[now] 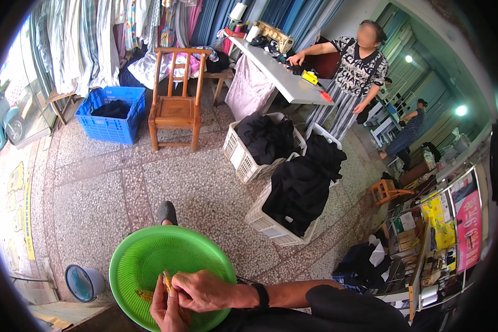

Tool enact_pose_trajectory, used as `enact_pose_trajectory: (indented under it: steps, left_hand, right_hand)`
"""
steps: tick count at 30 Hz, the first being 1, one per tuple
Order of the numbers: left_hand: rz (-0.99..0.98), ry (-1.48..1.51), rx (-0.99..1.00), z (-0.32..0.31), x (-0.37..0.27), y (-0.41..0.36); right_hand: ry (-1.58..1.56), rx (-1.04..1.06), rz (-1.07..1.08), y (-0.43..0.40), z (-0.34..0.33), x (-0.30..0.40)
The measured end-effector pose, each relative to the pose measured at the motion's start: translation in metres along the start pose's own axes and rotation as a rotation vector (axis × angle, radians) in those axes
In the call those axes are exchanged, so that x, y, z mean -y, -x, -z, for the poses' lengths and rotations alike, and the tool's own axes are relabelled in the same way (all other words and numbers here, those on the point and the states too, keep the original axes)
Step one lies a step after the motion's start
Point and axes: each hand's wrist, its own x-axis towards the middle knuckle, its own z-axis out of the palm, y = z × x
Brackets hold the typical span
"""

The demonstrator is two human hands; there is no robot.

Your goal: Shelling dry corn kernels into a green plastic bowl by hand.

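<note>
Over a round green plastic colander (pixel 126 257), my left hand (pixel 164 308) grips a yellow corn cob (pixel 167 279) that points upward. My right hand (pixel 201 290) is closed against the same cob, with its thumb and fingers pressed on the kernels. A dark band circles my right wrist. Behind my left fingers, a second corn cob (pixel 144 295) lies in the colander. My hands hide part of the colander's bottom, so anything under them cannot be seen.
White plastic crates (pixel 242 164) heaped with black cloth (pixel 301 193) stand ahead to the right. A small bucket (pixel 92 284) sits left of the colander. Farther off are a wooden chair (pixel 176 110), a blue crate (pixel 112 128), and a person (pixel 357 70) beside a sewing table (pixel 286 79).
</note>
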Motion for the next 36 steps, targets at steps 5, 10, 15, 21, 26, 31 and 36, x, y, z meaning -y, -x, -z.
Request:
enact_pose_trajectory:
  steps: [5,10,15,21,26,31,36]
  left_hand:
    - [-0.031,0.016,0.011,-0.008,0.000,0.004]
    - [-0.090,0.122,-0.012,-0.026,0.005,-0.017]
    - [0.068,0.136,0.087,-0.012,0.000,-0.005]
    - [0.149,0.229,0.045,0.000,-0.009,0.004]
    - [0.144,0.145,-0.009,-0.008,-0.009,0.005]
    - [0.133,0.152,0.079,-0.004,-0.007,0.005]
    - [0.100,0.112,0.043,-0.009,-0.006,0.007]
  right_hand:
    - [-0.036,-0.046,-0.017,-0.001,0.008,0.009]
    - [0.005,-0.141,0.044,-0.013,0.013,0.016]
    - [0.049,-0.119,-0.008,-0.014,0.031,0.018]
    - [-0.171,-0.045,-0.207,-0.019,0.028,0.021]
    - [-0.183,-0.011,-0.194,-0.018,0.028,0.021]
    - [-0.209,0.007,-0.205,-0.018,0.032,0.020]
    - [-0.175,0.002,-0.194,-0.017,0.031,0.019]
